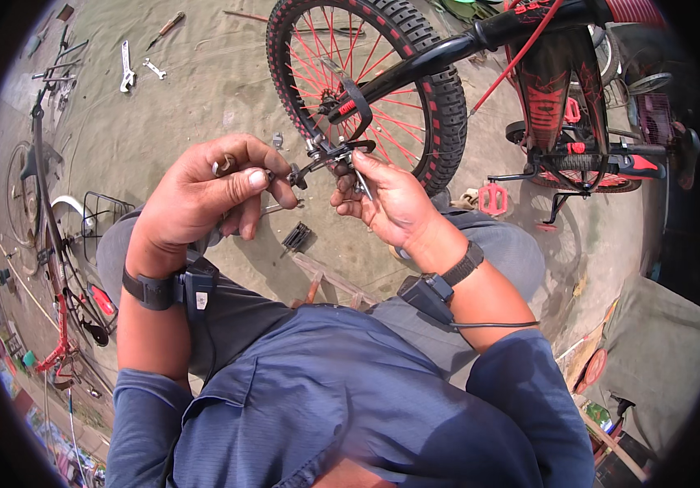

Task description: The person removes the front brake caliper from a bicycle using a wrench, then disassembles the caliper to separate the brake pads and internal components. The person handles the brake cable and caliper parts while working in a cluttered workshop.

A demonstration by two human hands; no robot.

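Observation:
My left hand [215, 189] pinches a small bolt end of a black bicycle brake caliper [327, 154] between thumb and fingers; a ring sits on one finger. My right hand [386, 195] grips the caliper's other side together with a thin metal tool [363, 184]. Both hands hold the part above my knees, just in front of the black tyre and red spokes of a small bicycle wheel [366, 77]. Each wrist wears a black strap with a small device.
The red and black child's bicycle [561, 89] with a red pedal [492, 198] stands right ahead. Wrenches [127, 68] and a screwdriver [164, 29] lie on the concrete floor. Another bicycle [49, 236] with a wire basket lies at left. A small black part [296, 237] rests by my knee.

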